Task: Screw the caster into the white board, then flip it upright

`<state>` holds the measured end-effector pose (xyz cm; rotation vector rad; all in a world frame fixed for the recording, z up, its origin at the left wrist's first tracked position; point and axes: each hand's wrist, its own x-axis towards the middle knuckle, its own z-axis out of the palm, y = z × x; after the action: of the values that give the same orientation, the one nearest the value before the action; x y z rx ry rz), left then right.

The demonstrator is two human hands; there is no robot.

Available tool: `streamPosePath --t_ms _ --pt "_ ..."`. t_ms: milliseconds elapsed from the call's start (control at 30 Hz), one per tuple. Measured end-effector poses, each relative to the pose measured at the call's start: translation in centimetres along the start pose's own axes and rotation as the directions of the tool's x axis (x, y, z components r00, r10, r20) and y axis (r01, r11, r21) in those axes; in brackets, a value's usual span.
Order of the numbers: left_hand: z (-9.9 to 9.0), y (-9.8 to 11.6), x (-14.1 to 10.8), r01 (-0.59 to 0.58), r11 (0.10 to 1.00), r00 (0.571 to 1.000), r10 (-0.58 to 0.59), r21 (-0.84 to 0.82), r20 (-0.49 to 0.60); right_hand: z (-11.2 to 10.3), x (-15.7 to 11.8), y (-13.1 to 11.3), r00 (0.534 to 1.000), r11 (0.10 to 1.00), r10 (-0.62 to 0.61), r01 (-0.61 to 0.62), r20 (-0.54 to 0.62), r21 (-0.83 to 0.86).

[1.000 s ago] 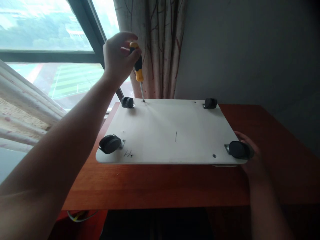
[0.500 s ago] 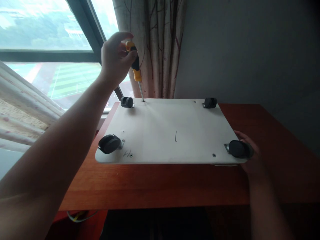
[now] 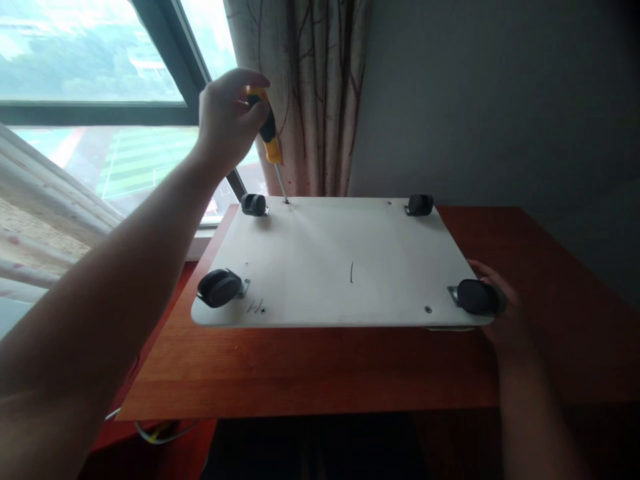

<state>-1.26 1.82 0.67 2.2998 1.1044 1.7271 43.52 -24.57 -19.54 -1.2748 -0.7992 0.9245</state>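
Observation:
My left hand (image 3: 233, 113) is closed around the yellow-and-black handle of a screwdriver (image 3: 270, 133). The tool leans a little, its tip in a screw hole near the far left edge of a white board (image 3: 320, 253). Black casters (image 3: 220, 288) on metal plates stand up from the board's corners. At the near right corner, my right hand (image 3: 505, 313) grips the board's edge, partly hidden behind another caster (image 3: 477, 297). Two screws show along the near side, one a cross-head screw (image 3: 263, 311). Pencil-like marks are on the white surface.
The board lies on a reddish-brown wooden table (image 3: 310, 373). Beyond it hang a patterned curtain (image 3: 320, 100) and a grey wall (image 3: 475, 100). A window (image 3: 90, 53) is at the left, and a cable (image 3: 160, 437) lies below the table's front edge.
My left hand has shifted slightly left and down, tilting the screwdriver handle a little further left while its tip stays at the hole. My right hand and the board look unmoved.

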Motion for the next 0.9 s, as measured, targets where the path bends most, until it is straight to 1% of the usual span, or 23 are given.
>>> streamPosePath --t_ms 33,100,200,233,367,467,567,667,733,833,900 --pt "0.0 0.0 -0.1 -0.011 1.000 1.000 0.011 -0.003 0.003 -0.1 0.0 0.0 1.000 1.000 0.003 -0.003 -0.002 0.000" --pt "-0.1 0.0 -0.1 -0.015 0.998 1.000 0.016 0.055 -0.020 -0.1 0.0 0.0 1.000 1.000 0.017 -0.017 -0.002 0.005" --pt "-0.4 0.1 0.2 0.027 0.987 0.997 -0.014 0.161 -0.081 0.0 0.0 -0.1 1.000 1.000 0.021 -0.021 0.003 0.015" --pt "-0.5 0.1 0.3 0.035 0.987 0.996 -0.022 0.158 -0.085 0.0 -0.1 -0.1 1.000 1.000 0.017 -0.017 0.003 0.015" --pt "-0.5 0.1 0.6 -0.001 1.000 1.000 0.001 0.028 -0.006 0.0 0.0 0.0 1.000 1.000 0.004 -0.004 -0.003 0.011" --pt "-0.3 0.0 0.5 -0.011 1.000 1.000 0.012 -0.022 0.017 -0.1 0.1 0.0 1.000 1.000 0.015 -0.015 -0.006 0.014" --pt "-0.1 0.1 0.4 -0.011 1.000 1.000 0.011 0.030 -0.019 -0.1 0.1 0.0 1.000 1.000 0.005 -0.005 -0.001 0.003" --pt "-0.2 0.4 0.4 0.034 0.994 0.999 -0.030 0.108 -0.040 -0.1 0.0 0.0 1.000 1.000 -0.008 0.008 0.000 -0.011" --pt "-0.5 0.8 0.4 0.064 0.995 0.998 -0.064 0.074 0.006 -0.1 0.0 0.1 1.000 1.000 -0.007 0.007 -0.007 -0.013" --pt "-0.6 1.2 0.3 0.089 0.994 0.989 -0.079 -0.071 0.128 -0.2 0.0 0.2 1.000 1.000 -0.019 0.019 -0.013 -0.007" --pt "-0.4 1.4 0.1 0.095 0.990 0.984 -0.078 -0.100 0.162 -0.3 0.1 0.3 1.000 1.000 -0.017 0.017 -0.008 -0.005"
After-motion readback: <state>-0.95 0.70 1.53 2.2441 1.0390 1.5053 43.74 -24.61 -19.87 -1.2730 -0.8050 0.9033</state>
